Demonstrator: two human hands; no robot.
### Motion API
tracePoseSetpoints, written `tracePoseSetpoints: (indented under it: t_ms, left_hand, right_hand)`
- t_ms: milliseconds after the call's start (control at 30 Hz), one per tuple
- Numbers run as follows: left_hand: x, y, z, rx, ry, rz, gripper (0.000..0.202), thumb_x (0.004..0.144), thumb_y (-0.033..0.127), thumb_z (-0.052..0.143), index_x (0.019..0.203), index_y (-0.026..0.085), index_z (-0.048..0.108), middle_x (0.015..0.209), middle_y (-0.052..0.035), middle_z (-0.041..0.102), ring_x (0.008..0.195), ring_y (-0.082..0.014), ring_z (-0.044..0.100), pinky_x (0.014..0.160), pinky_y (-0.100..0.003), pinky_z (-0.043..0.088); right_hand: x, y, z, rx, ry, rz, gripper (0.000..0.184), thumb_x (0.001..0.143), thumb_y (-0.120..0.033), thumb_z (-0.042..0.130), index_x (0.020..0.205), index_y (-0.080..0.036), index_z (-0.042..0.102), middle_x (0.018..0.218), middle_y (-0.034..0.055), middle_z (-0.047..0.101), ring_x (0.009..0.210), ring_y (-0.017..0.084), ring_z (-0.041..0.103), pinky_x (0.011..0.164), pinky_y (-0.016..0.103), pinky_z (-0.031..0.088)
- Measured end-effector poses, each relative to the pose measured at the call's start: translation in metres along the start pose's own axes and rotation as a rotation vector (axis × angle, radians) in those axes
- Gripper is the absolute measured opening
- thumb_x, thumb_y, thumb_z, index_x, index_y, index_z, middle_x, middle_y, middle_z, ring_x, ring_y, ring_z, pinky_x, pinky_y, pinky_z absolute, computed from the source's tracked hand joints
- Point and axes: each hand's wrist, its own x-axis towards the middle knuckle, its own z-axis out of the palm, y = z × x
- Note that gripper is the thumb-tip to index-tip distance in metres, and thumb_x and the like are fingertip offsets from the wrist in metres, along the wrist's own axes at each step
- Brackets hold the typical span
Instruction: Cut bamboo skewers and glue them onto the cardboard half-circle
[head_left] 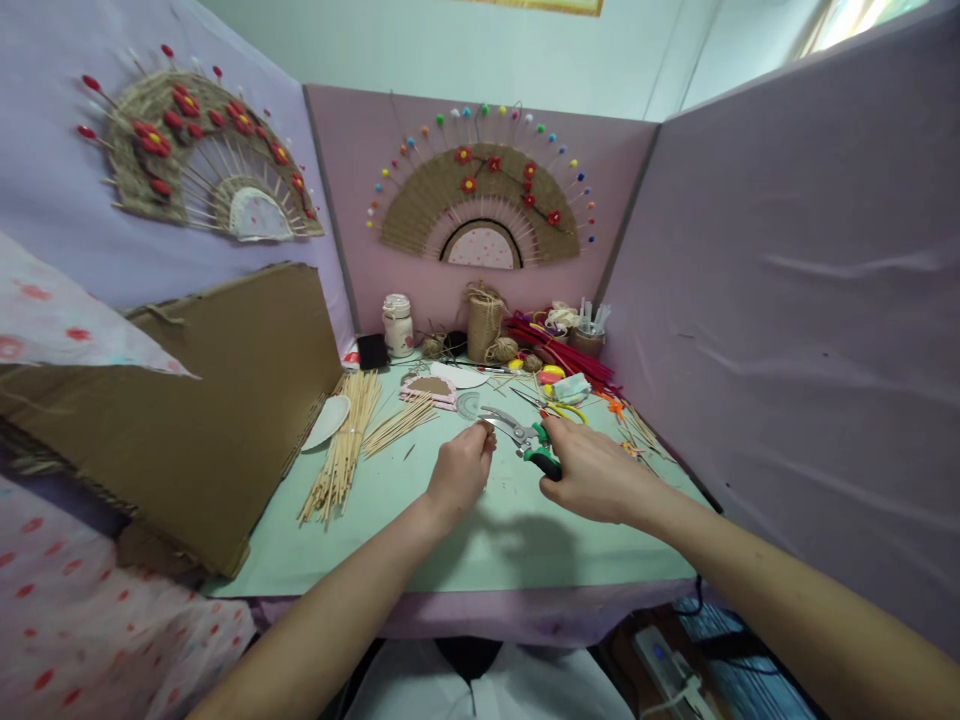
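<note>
One of two hands [589,468] [459,472] grips a single pruner [523,437]

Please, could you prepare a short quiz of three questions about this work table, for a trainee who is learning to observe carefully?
1. True or false: in the picture, the white lidded jar stands to the left of the tall twine cylinder.
2. The right grip holds:
A) the white lidded jar
B) the pruning shears
C) the tall twine cylinder
3. What is the petal colour of the flowers on both the left-wall fan and the back-wall fan?

Key: 1. True. 2. B. 3. Red.
</note>
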Motion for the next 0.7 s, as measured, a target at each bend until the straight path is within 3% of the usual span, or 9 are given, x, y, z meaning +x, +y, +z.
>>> tracePoseSetpoints:
  t_ms: [700]
  left_hand:
    - [-0.0007,0.0051,0.0049,0.093,0.013,-0.029,0.013,0.092,0.015,0.044,0.089,0.02,0.056,0.084,-0.0054,0.07,0.078,-0.0189,0.064,0.067,-0.027,0.04]
  right_hand:
    - [-0.0007,-0.0026,-0.002,0.019,-0.051,0.056,0.022,0.071,-0.031,0.057,0.087,-0.021,0.044,0.089,0.0106,0.062,0.079,0.026,0.059,0.059,0.032,0.033]
